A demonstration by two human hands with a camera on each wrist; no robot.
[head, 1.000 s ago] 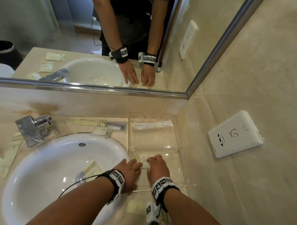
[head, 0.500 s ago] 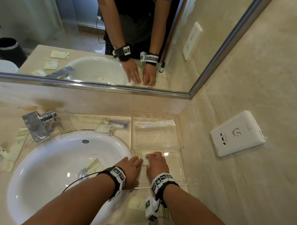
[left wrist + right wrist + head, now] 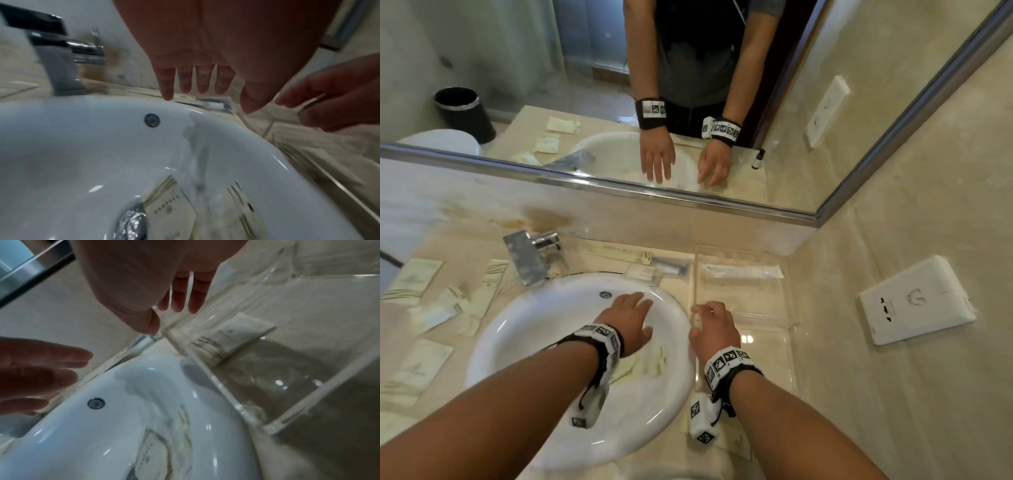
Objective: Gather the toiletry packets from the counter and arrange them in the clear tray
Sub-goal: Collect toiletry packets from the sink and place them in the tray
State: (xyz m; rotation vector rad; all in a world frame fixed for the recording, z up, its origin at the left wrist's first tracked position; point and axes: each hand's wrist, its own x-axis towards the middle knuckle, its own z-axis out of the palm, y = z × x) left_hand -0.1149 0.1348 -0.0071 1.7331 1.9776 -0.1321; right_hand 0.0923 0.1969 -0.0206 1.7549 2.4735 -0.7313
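Over the round white ceramic sink (image 3: 571, 342), both hands hover with fingers spread, holding nothing.
Left hand (image 3: 631, 323) hangs above the bowl, right hand (image 3: 714, 329) at the near-left wall of the clear plastic tray (image 3: 789, 346), which holds one cream packet (image 3: 232, 334) and a long wrapped one (image 3: 743, 272). Cream striped packets (image 3: 174, 209) lie by the drain; reaching for them risks nudging them against the wet drain.

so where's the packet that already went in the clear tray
In the right wrist view the packet lies flat on the clear tray floor, against the wall nearest the sink, just beyond the right hand.
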